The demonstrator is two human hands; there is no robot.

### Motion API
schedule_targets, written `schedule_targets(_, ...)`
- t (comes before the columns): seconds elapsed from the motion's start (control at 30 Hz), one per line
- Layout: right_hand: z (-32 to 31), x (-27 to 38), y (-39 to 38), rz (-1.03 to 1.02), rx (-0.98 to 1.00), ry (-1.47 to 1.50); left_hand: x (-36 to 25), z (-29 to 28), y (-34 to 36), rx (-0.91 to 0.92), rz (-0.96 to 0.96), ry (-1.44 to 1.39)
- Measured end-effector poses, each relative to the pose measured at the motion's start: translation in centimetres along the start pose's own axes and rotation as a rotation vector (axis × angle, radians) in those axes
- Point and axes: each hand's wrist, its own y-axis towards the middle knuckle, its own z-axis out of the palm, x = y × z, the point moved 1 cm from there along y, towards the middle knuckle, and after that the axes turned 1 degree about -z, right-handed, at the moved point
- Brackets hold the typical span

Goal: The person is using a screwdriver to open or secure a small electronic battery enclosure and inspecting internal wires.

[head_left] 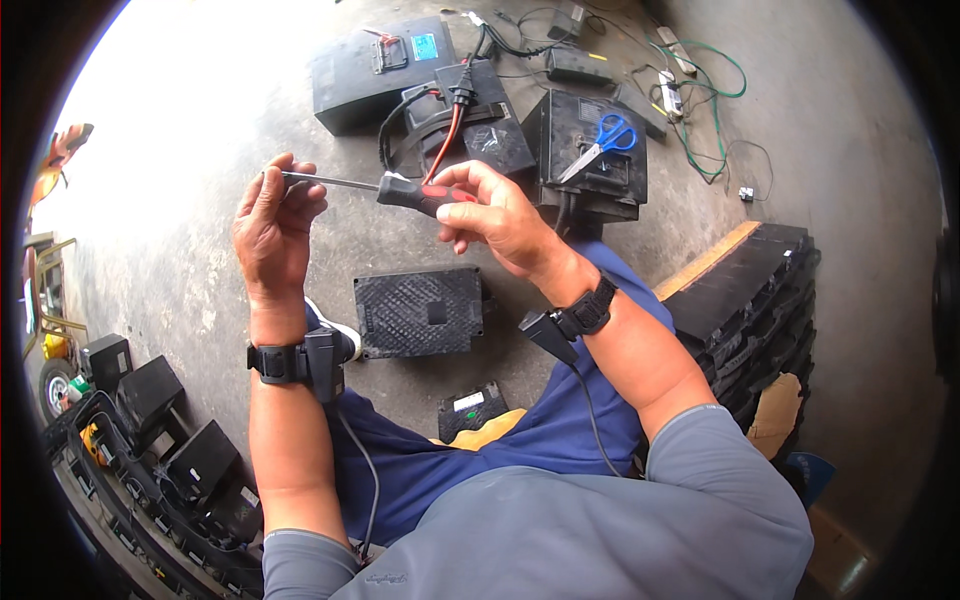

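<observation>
A screwdriver point(403, 192) is held up in the air, lying nearly level between both hands, above the bare concrete floor point(200, 270). The right hand point(495, 215) wraps its fingers and thumb around the black and red handle, while the left hand point(275, 215) has its thumb and fingers pinching the far end of the metal shaft point(345, 182). Each wrist wears a black strap point(278, 363) with a small device and a cord running from it.

Below the hands, on the floor between the person's legs, lies a flat black case point(405, 315) with a textured surface. Nearer the body is a smaller black piece point(473, 411) with a white label, partly beside something yellow point(490, 431).

Beyond the hands stand several black boxes; the one at the right carries blue-handled scissors point(600, 149) on top, and another at the back point(350, 85) bears a blue sticker. Orange-red wires point(447, 145) hang near the middle box, just past the right hand. Farther right, two white power strips point(670, 92) and a loose green cord point(703, 168) lie on the floor. On the person's right is a stack of black panels point(740, 285) with a wooden strip point(710, 259) along one side, and at the far left a row of black boxes point(203, 458) sits near a small wheel point(57, 388)
</observation>
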Motion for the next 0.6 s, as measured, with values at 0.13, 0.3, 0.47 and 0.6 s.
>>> schedule_targets(0.13, 0.13, -0.26, 0.01, -0.032, -0.032, 0.021, 0.07, -0.12, -0.12, -0.006, 0.008, -0.024)
schedule_targets(0.3, 0.05, -0.02, -0.07, 0.060, -0.003, 0.061, -0.17, 0.07, -0.10, 0.006, 0.030, -0.040)
schedule_targets(0.47, 0.22, -0.47, 0.09, 0.003, -0.011, 0.029, -0.07, 0.09, -0.11, 0.006, 0.018, -0.032)
schedule_targets(0.6, 0.77, -0.12, -0.29, -0.073, -0.100, -0.004, -0.13, -0.15, -0.18, 0.004, 0.002, 0.021)
